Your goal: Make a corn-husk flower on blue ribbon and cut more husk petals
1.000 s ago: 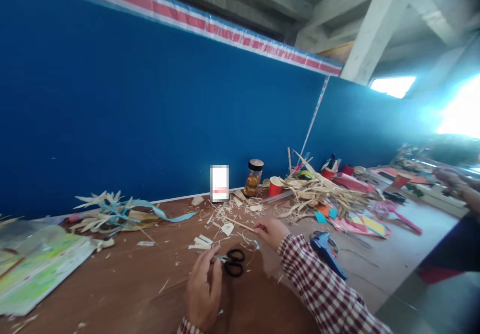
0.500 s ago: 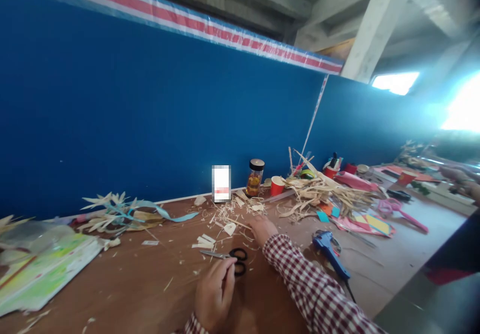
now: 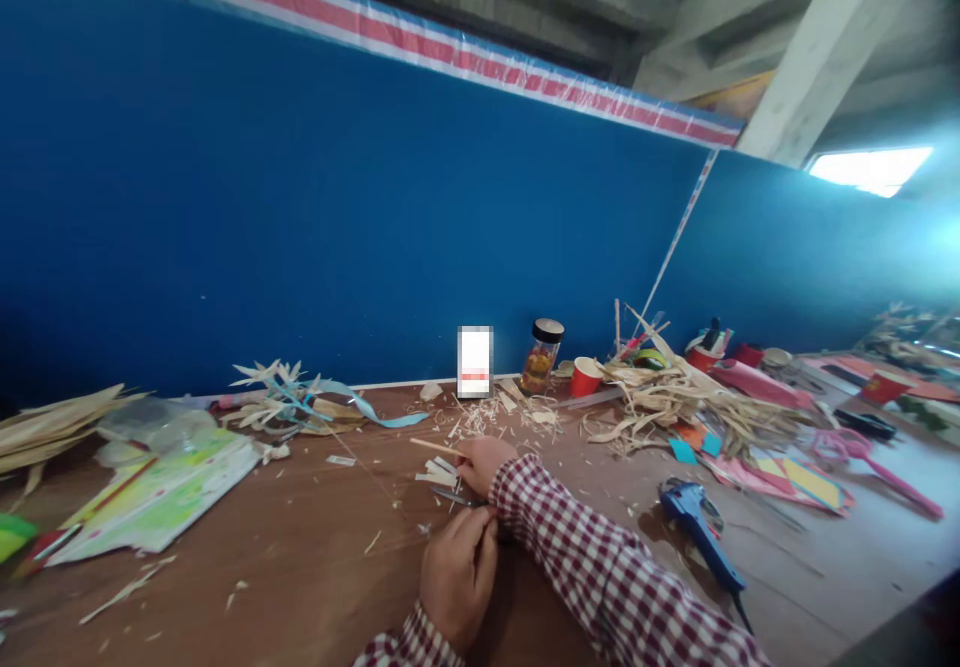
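Note:
My right hand (image 3: 480,460), in a red-and-white checked sleeve, pinches a thin wooden stick (image 3: 436,445) that points left over the brown table (image 3: 285,557). My left hand (image 3: 457,572) rests closer to me with its fingers closed, just below the right wrist. The tips of a pair of scissors (image 3: 450,496) poke out from under my right wrist; their black handles are hidden. Small pale cut strips (image 3: 436,472) lie right beside the right hand.
A blue glue gun (image 3: 697,522) lies to the right. Dried husk strips (image 3: 675,397), red cups (image 3: 585,377), a jar (image 3: 541,357) and coloured paper (image 3: 787,472) crowd the back right. A green printed sheet (image 3: 150,497) and pale leaves (image 3: 292,402) lie left. A blue wall stands behind.
The view has swung left. My right hand has picked the stick up from the shavings and drawn it back toward me, over the scissors. My left hand has stayed near the scissors.

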The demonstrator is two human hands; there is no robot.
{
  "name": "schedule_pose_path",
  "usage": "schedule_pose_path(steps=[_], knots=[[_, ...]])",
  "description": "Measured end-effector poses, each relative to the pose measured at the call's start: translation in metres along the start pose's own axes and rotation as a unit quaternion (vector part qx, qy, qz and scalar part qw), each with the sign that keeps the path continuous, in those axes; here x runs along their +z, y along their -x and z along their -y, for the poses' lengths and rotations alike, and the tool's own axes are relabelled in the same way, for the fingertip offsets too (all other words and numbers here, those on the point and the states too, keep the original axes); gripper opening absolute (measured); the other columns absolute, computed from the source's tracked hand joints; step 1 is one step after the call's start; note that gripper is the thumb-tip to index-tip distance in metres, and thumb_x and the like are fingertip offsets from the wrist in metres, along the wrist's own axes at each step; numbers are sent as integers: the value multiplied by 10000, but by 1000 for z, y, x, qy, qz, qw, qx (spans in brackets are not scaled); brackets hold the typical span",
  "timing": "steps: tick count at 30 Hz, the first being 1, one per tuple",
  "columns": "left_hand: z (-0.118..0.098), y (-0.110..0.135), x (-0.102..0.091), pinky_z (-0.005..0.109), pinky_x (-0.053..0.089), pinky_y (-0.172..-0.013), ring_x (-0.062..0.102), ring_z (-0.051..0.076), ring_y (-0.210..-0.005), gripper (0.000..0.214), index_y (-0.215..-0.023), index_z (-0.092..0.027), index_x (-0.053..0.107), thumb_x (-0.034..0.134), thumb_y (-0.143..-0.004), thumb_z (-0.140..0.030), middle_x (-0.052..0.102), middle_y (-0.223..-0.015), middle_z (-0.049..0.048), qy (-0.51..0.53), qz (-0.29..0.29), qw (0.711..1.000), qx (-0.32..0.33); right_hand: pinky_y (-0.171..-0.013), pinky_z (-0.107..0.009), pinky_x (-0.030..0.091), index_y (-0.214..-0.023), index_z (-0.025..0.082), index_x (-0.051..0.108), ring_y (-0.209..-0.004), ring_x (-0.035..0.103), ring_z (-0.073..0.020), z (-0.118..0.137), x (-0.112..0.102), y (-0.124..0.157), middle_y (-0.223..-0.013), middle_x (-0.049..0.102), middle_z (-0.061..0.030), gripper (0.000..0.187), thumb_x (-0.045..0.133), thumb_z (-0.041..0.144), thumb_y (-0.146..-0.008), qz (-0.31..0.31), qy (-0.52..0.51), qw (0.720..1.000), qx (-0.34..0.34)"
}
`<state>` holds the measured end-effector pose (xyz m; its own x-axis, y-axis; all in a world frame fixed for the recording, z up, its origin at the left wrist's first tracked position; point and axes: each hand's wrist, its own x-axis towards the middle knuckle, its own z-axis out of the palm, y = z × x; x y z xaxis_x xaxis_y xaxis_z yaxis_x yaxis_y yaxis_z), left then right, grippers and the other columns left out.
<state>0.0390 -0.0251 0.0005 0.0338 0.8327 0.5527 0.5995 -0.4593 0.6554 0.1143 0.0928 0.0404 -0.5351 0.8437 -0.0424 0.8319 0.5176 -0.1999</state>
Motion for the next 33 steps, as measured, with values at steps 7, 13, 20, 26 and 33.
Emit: schedule_pose_path(steps=[7, 13, 20, 26, 33], knots=[[0, 0, 0, 269, 482, -731, 609, 167, -829, 236, -1013, -198, 572, 434, -824, -168, 656, -922, 62, -8, -17, 1000, 2, -626, -254, 404, -859, 191, 632, -776, 595, -180, -14, -3, -16, -846, 659, -68, 204, 446, 255, -805, 21, 10, 999, 31], [0, 1, 0, 260, 481, -745, 608, 159, -851, 253, -1038, -211, 562, 440, -822, -163, 656, -941, 53, 3, -21, 1000, 7, -669, -279, 398, -910, 169, 614, -813, 579, -188, -34, -19, -18, -879, 641, -99, 261, 365, 221, -853, 8, 18, 998, 53], [0, 1, 0, 262, 492, -725, 615, 157, -817, 244, -1012, -208, 581, 433, -823, -165, 662, -907, 55, -3, -30, 1000, 9, -639, -215, 397, -840, 213, 636, -757, 576, -137, -8, -4, -15, -826, 654, -13, 145, 556, 282, -740, 56, -24, 998, -22], [-2, 1, -2, 270, 496, -724, 618, 169, -823, 254, -1019, -198, 584, 423, -825, -172, 662, -915, 75, -12, -21, 1000, 11, -628, -243, 405, -774, 206, 640, -718, 579, -153, -2, 3, -21, -749, 648, -17, 97, 583, 246, -706, 63, -36, 997, -12], [0, 3, 1, 273, 493, -725, 616, 168, -809, 259, -1021, -202, 589, 424, -823, -173, 660, -904, 73, 5, -22, 1000, 0, -609, -225, 398, -702, 182, 618, -685, 565, -132, -3, -2, -20, -703, 631, -4, 50, 571, 167, -692, 18, -90, 996, -14]])
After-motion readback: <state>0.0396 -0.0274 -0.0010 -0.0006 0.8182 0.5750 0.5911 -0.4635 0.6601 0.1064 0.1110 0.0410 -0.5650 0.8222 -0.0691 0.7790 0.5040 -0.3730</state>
